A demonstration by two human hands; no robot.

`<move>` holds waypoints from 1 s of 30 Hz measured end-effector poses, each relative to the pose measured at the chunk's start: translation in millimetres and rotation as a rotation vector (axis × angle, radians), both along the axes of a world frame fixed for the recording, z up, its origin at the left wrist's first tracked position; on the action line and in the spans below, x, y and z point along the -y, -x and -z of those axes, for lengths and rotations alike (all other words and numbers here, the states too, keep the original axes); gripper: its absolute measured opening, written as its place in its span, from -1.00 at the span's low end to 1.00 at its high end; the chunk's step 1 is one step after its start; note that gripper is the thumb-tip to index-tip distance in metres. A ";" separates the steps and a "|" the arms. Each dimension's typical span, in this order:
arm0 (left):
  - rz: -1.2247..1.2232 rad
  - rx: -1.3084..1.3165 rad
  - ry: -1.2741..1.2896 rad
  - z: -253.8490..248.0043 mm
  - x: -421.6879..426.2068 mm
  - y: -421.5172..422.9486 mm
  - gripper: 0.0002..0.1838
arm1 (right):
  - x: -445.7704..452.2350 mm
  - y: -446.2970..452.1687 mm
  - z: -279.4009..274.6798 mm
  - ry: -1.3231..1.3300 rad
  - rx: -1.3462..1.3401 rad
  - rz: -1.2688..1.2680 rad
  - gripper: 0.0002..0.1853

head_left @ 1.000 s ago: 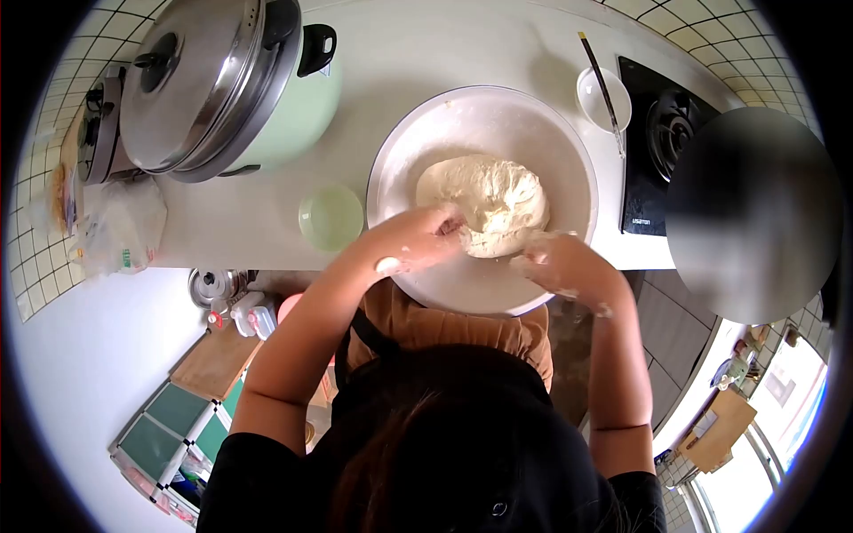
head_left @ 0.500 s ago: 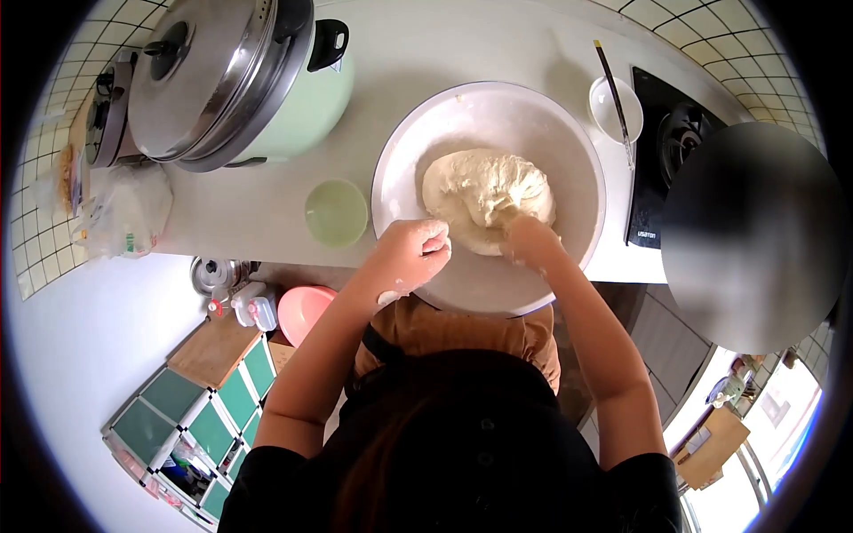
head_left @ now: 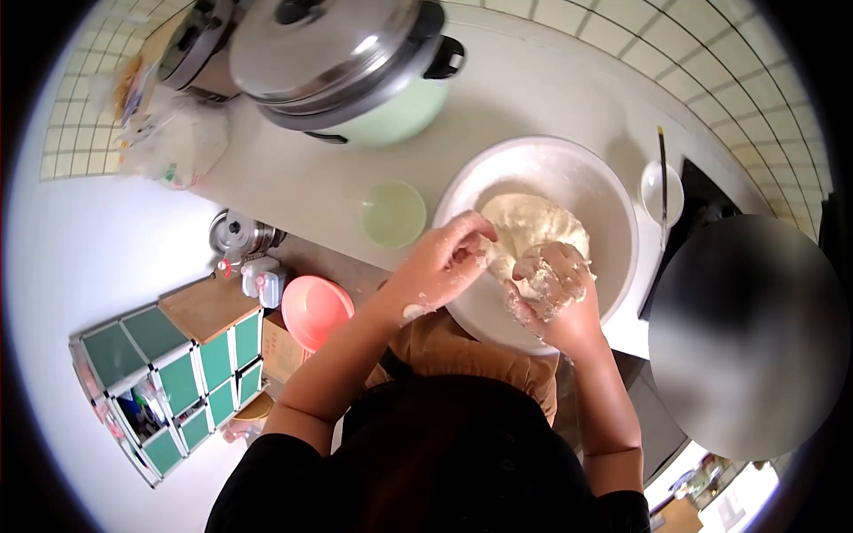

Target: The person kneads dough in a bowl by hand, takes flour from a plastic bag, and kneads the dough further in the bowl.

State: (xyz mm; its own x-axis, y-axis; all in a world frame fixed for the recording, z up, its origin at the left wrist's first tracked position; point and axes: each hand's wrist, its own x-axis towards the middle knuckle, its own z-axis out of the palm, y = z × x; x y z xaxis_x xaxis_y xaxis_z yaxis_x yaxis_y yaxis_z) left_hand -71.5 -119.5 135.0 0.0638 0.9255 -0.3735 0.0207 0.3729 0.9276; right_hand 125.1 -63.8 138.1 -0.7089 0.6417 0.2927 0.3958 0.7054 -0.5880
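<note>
A large pale mass of dough (head_left: 533, 220) lies in a wide white basin (head_left: 613, 191). My left hand (head_left: 449, 256) is over the basin's left side, its fingers curled and pinching a whitish bit of dough at the tips. Just right of it, my right hand (head_left: 562, 298) is turned palm up in front of the dough mass, with sticky dough smeared over the palm and fingers. Its fingers look spread rather than wrapped round anything. Dough spots also mark the left wrist.
A translucent green bowl (head_left: 393, 214) stands left of the basin. Behind it is a big lidded cooker (head_left: 382, 111). To the right, a small white bowl (head_left: 662, 197) has a stick across it, near a black stove (head_left: 702, 191). A blurred round shape (head_left: 749, 338) covers the right side.
My right hand has come out of the dough and turned palm up. My left hand has moved beside it, its fist loosened to a pinch. The view has swung, shifting the counter rightward.
</note>
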 end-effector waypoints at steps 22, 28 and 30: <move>-1.000 0.106 -0.137 47.3 202.1 423.9 -0.86 | 51.4 655.9 -34.1 0.449 -0.130 -0.479 -0.98; -1.244 0.198 -0.131 71.7 274.6 491.9 -0.81 | 49.4 891.3 68.8 -0.210 -0.023 -0.728 -0.83; -1.288 0.255 -0.092 79.5 286.3 496.4 -0.82 | 37.3 945.9 125.9 -0.422 0.187 -0.745 -0.83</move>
State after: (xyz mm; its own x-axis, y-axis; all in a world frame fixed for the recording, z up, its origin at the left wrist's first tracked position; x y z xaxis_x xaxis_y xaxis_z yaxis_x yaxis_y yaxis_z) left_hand -567.9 -405.8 55.5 -0.8185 0.3970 -0.4152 -0.4781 -0.0701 0.8755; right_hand -820.9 -101.1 12.2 -0.9607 -0.1431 0.2379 -0.1908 0.9629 -0.1911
